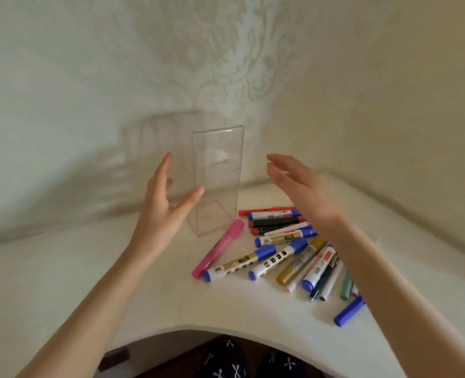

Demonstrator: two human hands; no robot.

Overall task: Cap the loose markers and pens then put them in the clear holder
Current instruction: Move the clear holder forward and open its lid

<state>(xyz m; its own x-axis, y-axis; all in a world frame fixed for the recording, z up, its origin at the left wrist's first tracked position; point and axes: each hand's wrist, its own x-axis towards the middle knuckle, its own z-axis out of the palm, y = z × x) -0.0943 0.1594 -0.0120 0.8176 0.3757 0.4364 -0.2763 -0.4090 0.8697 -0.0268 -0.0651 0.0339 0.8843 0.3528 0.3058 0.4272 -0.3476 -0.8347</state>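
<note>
Markers and pens (288,249) lie in a loose heap on the white bench (103,282), below my right hand (299,184) and partly under its forearm. That hand hangs above them, fingers straight and slightly spread, holding nothing; it shows blurred. The clear holder (217,181) stands upright between my two hands, just beside the left hand (163,203) on its thumb side and apart from the right. My left hand is spread as well, fingers straight, thumb reaching out toward the holder's near wall; I cannot tell whether the thumb tip touches it. A pink marker (219,251) is the one nearest the left hand, lying below and right of its wrist, with its far end near the holder's foot. One blue marker (348,312) lies alone beside the right forearm, near the bench's front edge.
</note>
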